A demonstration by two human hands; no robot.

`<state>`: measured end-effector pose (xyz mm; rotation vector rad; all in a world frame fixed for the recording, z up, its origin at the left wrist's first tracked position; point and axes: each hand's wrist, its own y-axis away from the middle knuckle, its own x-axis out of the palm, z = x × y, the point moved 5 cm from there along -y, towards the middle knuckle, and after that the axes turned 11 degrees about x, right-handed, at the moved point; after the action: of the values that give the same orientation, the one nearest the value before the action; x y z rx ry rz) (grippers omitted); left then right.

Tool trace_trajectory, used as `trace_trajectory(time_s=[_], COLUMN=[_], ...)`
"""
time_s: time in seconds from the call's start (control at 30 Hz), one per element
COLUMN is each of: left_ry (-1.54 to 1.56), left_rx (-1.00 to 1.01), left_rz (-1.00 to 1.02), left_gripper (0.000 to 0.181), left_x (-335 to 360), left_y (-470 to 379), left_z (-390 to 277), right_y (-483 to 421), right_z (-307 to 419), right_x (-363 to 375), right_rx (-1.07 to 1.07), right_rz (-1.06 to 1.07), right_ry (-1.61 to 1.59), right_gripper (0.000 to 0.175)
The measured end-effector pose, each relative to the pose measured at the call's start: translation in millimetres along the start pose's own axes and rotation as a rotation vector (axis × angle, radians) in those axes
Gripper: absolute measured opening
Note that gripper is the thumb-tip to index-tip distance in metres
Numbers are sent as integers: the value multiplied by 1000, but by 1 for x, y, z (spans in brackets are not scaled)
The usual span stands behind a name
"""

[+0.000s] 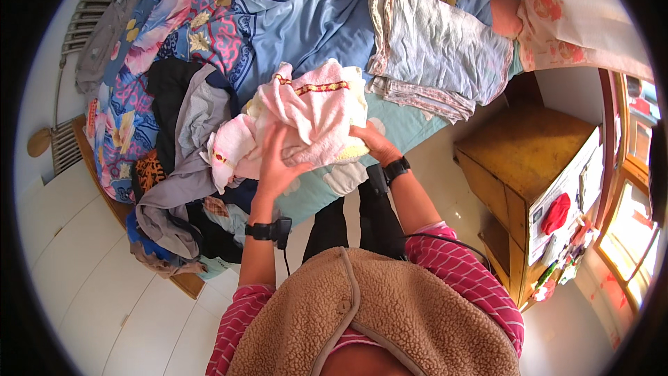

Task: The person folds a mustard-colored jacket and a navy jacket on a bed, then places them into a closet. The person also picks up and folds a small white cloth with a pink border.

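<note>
A pink terry towel (313,109) with a red and yellow patterned band lies rumpled over yellowish cloth near the bed's edge. My left hand (276,167) rests against its left front part, thumb spread from the fingers; whether it grips the cloth is unclear. At the right side, my right hand (373,141) has its fingers over the towel's edge and the yellow cloth, with the fingertips partly hidden. A smaller pink folded part (232,149) with a similar band lies left of my left hand. Below the towel, a pale cloth (346,178) sits at the bed's edge.
Mixed clothes (177,219) are heaped at the left end of the bed. Folded pale sheets (438,47) lie at the back right, on and beside a blue flowered quilt (292,21). A wooden cabinet (527,141) stands right of the bed, near a window (631,240).
</note>
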<state>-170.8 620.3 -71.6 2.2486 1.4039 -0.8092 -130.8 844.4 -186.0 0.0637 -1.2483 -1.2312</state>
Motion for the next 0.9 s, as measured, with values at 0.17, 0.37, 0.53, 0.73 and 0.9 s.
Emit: trace_trajectory(time_s=[0.17,0.37,0.53,0.73,0.9], left_ry=[-327,-414,-124,413,542], left_rx=[-178,-268,75,-28,-11], left_rz=[-100,162,-12,-213,-559], left_gripper=[69,36,25,14,34], left_x=[-31,-17,-45,-129,-214], left_y=[-4,-8,-8,-5,11], left_z=[42,73,21,-74,-165], right_y=[6,31,79,102,64], right_z=[3,-10,-38,-58,-52], right_x=[-30,-55,-63,4,87], right_rx=[17,-164,-152,46,13], right_rz=[-191,-461,-739,-360,-116], right_ry=[90,233,251,291,251], right_gripper=[69,65,47,31,44])
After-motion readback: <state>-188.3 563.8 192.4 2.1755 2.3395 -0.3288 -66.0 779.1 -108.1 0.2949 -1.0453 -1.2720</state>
